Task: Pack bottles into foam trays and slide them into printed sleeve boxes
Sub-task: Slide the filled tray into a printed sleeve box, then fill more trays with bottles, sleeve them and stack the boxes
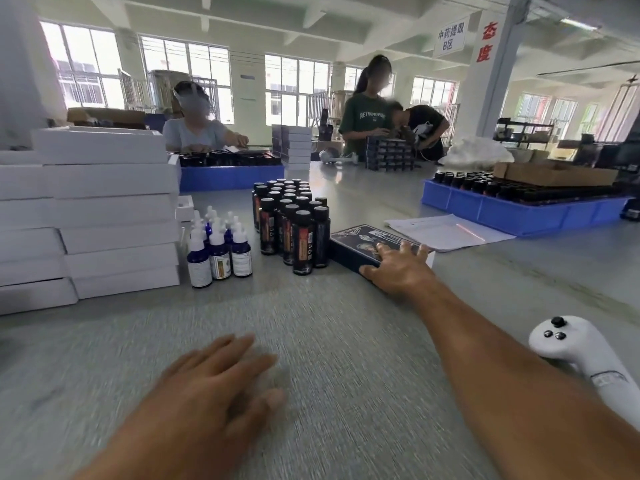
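Right hand (pixel 398 268) flat on printed sleeve box (pixel 360 245), grip wide, left hand (pixel 221 379) open on table (pixel 346 341)

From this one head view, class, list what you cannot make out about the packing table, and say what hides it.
- Contents of the printed sleeve box: closed, with the right hand on top.
- Left hand: motion blur hides the fingers' detail.
- Dark bottle label text: too small.
- White box stack: cut off by the left edge.
- Paper sheet print: too faint.
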A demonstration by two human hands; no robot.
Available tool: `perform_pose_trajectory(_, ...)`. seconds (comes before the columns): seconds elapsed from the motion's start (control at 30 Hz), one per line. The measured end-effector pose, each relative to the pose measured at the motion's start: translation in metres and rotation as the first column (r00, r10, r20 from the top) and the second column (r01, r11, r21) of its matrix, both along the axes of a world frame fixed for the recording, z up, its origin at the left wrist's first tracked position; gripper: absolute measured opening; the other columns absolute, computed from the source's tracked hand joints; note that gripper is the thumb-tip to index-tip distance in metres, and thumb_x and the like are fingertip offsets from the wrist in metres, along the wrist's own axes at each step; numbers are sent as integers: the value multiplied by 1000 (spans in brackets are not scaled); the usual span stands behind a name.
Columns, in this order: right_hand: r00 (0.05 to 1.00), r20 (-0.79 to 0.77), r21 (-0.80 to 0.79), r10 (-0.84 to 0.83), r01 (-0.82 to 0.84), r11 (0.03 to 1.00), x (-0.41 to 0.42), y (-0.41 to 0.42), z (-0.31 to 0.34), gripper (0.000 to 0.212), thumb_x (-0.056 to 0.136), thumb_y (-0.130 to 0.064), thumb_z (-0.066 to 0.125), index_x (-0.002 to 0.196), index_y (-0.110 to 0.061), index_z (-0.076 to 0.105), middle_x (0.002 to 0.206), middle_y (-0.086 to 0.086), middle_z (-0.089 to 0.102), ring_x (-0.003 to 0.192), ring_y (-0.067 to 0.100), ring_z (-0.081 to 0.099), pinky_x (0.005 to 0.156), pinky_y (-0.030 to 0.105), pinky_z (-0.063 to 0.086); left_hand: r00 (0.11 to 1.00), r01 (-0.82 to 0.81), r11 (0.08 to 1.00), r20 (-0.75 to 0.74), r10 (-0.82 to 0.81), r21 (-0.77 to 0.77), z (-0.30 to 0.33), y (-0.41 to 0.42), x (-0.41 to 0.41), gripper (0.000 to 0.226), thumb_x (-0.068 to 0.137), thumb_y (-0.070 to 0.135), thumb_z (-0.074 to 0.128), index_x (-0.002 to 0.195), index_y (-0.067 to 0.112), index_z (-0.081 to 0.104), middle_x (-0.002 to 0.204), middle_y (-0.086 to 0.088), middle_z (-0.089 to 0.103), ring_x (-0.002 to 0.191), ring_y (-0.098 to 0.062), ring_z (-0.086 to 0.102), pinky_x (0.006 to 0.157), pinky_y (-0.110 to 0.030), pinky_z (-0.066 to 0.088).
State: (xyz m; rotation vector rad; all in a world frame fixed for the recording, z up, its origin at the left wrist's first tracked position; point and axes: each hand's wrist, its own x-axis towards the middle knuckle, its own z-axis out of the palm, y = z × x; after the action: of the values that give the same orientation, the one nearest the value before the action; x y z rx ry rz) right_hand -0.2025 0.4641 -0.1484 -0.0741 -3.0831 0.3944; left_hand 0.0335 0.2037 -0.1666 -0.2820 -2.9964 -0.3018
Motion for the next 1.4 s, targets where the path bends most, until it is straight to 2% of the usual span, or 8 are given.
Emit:
perform_pose_trajectory(0.23, 1000, 9, -35, -4, 5, 999, -6, -1, -3, 82, 89, -67, 47, 157, -37, 12, 167, 6, -6, 148, 40, -18, 118, 58, 13, 995, 90, 995, -39, -88, 44, -10, 91, -83, 58, 91, 71, 20, 145, 49, 22, 161, 13, 10, 148, -9, -1, 120, -42, 2)
perform_pose_trajectory(0.67, 991, -131, -49, -13, 7, 999, -6, 5, -21, 81, 89, -69, 46, 156, -36, 16, 167, 9, -2, 150, 39, -14, 114, 61, 23, 964, 93, 969, -263, -31, 228, -18, 91, -85, 33, 96, 52, 41, 116, 36, 62, 126, 24, 51, 110, 6, 40, 91, -14, 33)
perform_pose_trajectory(0.9, 973, -231, -7, -8, 6, 1000, 14, 7, -18, 87, 80, -79, 46, 153, -36, 28, 165, 10, 14, 152, 36, -1, 117, 60, 16, 974, 106, 988, -211, -82, 109, -11, 80, -73, 36, 99, 48, 39, 126, 36, 57, 138, 23, 45, 127, 2, 34, 102, -10, 24)
perform_pose_trajectory(1.07, 803, -588, 58, 94, -75, 996, 28, -13, 5, 48, 93, -51, 54, 128, -19, 64, 141, 9, 55, 139, 31, 38, 109, 49, 35, 948, 298, 955, -120, -296, -8, -10, 16, -32, 53, 86, 77, 13, 132, 53, 22, 150, 24, 26, 138, 5, 13, 110, -16, 10)
perform_pose_trajectory(1.13, 764, -614, 59, 199, -207, 976, 38, -29, 7, 32, 95, -39, 53, 112, -17, 69, 115, 5, 67, 114, 27, 57, 92, 40, 47, 962, 269, 950, 5, -274, 161, -8, -13, 3, 38, 103, 34, 4, 135, 47, 18, 156, 12, 21, 136, -3, 4, 112, -26, 5)
perform_pose_trajectory(1.2, 758, -569, 81, 319, -334, 939, 52, -50, 1, 24, 96, -36, 49, 106, -22, 67, 103, -2, 68, 98, 20, 62, 80, 34, 48, 969, 235, 966, -53, -242, -108, 1, -46, 22, 86, 79, -20, 18, 142, 37, 24, 148, 4, 41, 134, -6, 28, 113, -32, 22)
perform_pose_trajectory(1.3, 710, -520, 55, 475, -527, 848, 76, -85, -11, 21, 96, -36, 49, 104, -28, 66, 100, -9, 70, 83, 8, 61, 70, 24, 47, 983, -46, 995, -181, 29, -94, -3, -67, 66, 35, 83, 57, 33, 118, 54, 33, 102, 40, 57, 88, 20, 58, 72, -3, 46)
perform_pose_trajectory(1.4, 687, -436, 35, 582, -633, 773, 96, -120, -17, 23, 94, -48, 48, 106, -35, 64, 97, -14, 67, 78, -1, 55, 74, 19, 46, 993, -24, 1000, -116, 23, -4, -4, -69, 79, 29, 78, 64, 47, 103, 50, 55, 103, 32, 63, 91, 13, 62, 70, -7, 50)
